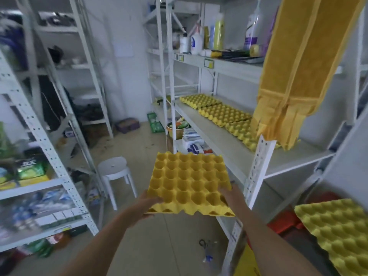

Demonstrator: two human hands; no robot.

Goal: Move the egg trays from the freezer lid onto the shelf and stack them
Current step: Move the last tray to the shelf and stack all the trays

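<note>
Both hands carry one yellow egg tray (191, 182) in mid-air over the floor, just in front of the shelf (219, 136) and below its board. The left hand (148, 205) grips the near left corner, fingers folded under and thumb on top; the right hand (229, 194) clamps the near right edge the same way.

The main risk is the white upright post (258, 168) just right of the tray: swinging the tray across at this height would likely catch its far corner on the post or the board's front lip. The hanging yellow cloth (294, 76) droops over the right part of the shelf and could snag or hide the landing spot. Three trays (223, 113) already lie on the board in a row, seemingly overlapping at the edges rather than stacked, so a careless drop may leave this one askew instead of nested.

The tray is moulded pulp, cups up, six rows deep, with a scalloped front edge; light and a bit floppy, I judge. Another tray (336, 232) lies at lower right, probably on the freezer lid, though that surface is barely visible.
</note>
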